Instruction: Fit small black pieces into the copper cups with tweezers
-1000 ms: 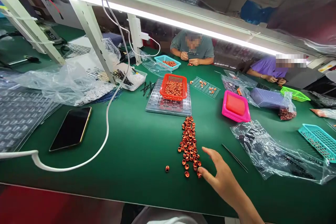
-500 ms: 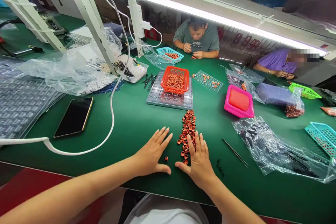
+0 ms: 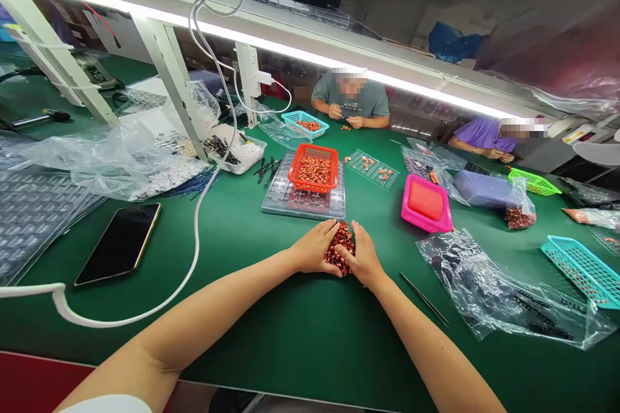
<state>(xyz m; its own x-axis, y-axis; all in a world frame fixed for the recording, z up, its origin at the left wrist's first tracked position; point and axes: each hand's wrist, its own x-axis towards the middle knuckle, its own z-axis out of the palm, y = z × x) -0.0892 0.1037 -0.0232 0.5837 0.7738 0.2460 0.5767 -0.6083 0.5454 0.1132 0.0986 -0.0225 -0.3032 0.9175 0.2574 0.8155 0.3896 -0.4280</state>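
A pile of small copper-orange ring-shaped parts [image 3: 343,250] lies on the green table between my two hands. My left hand [image 3: 317,248] rests against the pile's left side, its fingers stretched out and angled toward the far end. Against the right side is my right hand [image 3: 362,251], fingers extended and thumb reaching over the near parts. Both hands are open and cup the pile without gripping a part. Just beyond my fingertips, an orange basket [image 3: 292,174] full of similar parts sits on a stack of clear plastic trays [image 3: 278,200].
Tweezers [image 3: 423,298] and a clear plastic bag [image 3: 484,290] lie on the right, near a pink basket [image 3: 409,213]. A phone [image 3: 119,243] and a white cable [image 3: 196,232] are on the left. Two people [image 3: 372,103] work across the table under a light bar.
My hands have moved forward and closer together. The long strip of parts is now gathered into a compact pile nearer the trays. The camera view has shifted somewhat.
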